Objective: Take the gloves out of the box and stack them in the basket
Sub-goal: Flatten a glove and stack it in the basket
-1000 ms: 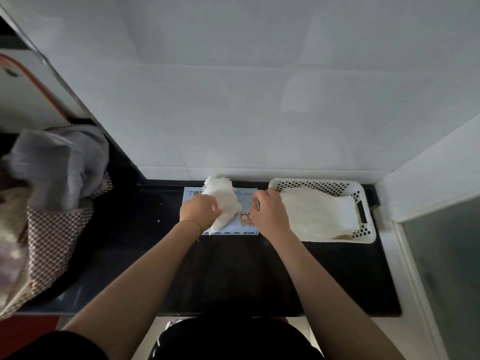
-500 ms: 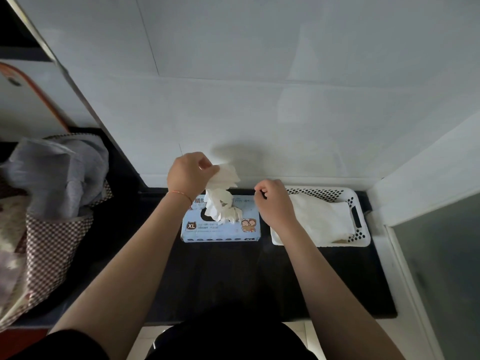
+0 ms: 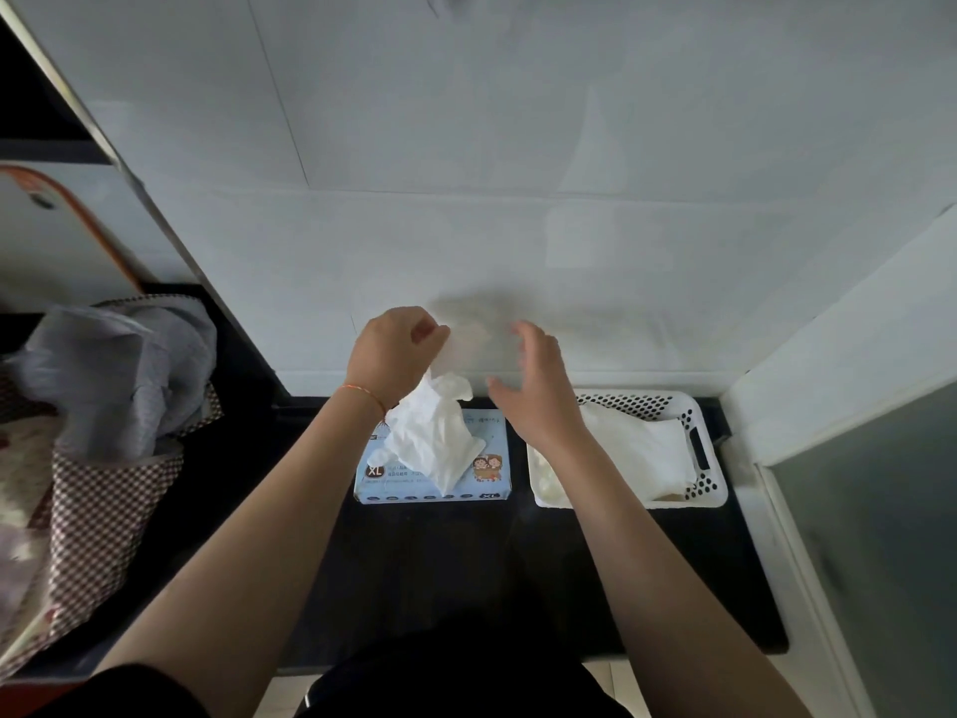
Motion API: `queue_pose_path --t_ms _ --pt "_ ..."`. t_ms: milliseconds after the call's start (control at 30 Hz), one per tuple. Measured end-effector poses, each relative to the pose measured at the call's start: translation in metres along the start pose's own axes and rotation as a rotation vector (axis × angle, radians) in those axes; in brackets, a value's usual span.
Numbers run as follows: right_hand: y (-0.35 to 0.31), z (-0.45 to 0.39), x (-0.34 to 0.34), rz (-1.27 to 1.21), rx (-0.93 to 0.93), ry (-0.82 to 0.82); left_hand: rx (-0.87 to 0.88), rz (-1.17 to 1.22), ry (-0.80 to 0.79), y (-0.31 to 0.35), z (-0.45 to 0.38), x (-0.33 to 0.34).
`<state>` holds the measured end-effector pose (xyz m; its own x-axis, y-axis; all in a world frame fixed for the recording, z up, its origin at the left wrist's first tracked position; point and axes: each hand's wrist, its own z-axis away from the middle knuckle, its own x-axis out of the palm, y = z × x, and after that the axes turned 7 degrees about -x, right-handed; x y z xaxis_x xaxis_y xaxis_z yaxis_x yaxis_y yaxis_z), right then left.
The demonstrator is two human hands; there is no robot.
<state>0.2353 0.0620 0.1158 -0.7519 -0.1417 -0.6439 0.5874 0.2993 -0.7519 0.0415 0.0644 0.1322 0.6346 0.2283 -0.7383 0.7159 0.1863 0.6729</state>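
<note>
Since half a second ago my left hand (image 3: 396, 355) is riding higher, dragging the glove (image 3: 432, 437) further up out of the box (image 3: 434, 471), and my right hand (image 3: 536, 386) is lifting off the box edge and opening up beside it.

So I'm mid-pull here: left hand is pinching the top of the glove, fingers curled round it, while the right hand is hanging loose with fingers spread, gripping nothing. The glove is hanging over the box, which is sitting at the back edge of the bench (image 3: 440, 562), roughly centre. Its lower tip is looking like it's still at the slot, though I can't tell for sure whether it's free yet.

The glove's long axis is running near vertical, tilting a bit, with the held end up by the wall and the crumpled end pointing down toward the front of the box.

Next bit, I reckon, is getting it fully clear, probably catching the free end with the right hand to flatten it, then carrying it right to the basket (image 3: 709, 497) just beside the box, where a pile of gloves (image 3: 642, 448) is already lying flat.
</note>
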Motion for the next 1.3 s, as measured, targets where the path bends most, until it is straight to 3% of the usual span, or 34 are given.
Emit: queue_pose_path --t_ms 133,233,367,533,767,1000,1167,1300 --pt "-0.015 -0.007 -0.002 0.234 -0.243 0.016 -0.021 0.216 -0.216 0.020 0.000 -0.006" --pt "-0.024 -0.010 -0.002 0.178 -0.358 0.184 -0.126 0.497 -0.367 0.025 0.002 -0.006" --pt "-0.039 -0.007 -0.014 0.021 -0.225 0.252 -0.148 0.738 -0.564 0.024 0.007 -0.006" --pt "-0.039 -0.009 -0.030 -0.003 -0.102 0.199 -0.007 0.629 -0.674 0.029 0.015 -0.001" --pt "-0.030 -0.013 -0.049 -0.013 -0.045 0.186 -0.126 0.503 -0.556 0.024 0.015 0.009" --pt "-0.016 -0.010 -0.064 0.016 0.081 -0.040 -0.143 0.533 -0.599 0.031 0.013 0.022" --pt "-0.003 -0.004 -0.074 -0.153 0.107 0.151 -0.074 0.412 -0.658 0.037 0.011 0.043" --pt "0.017 -0.001 -0.095 -0.195 0.142 0.279 -0.157 0.463 -0.695 0.038 0.015 0.070"
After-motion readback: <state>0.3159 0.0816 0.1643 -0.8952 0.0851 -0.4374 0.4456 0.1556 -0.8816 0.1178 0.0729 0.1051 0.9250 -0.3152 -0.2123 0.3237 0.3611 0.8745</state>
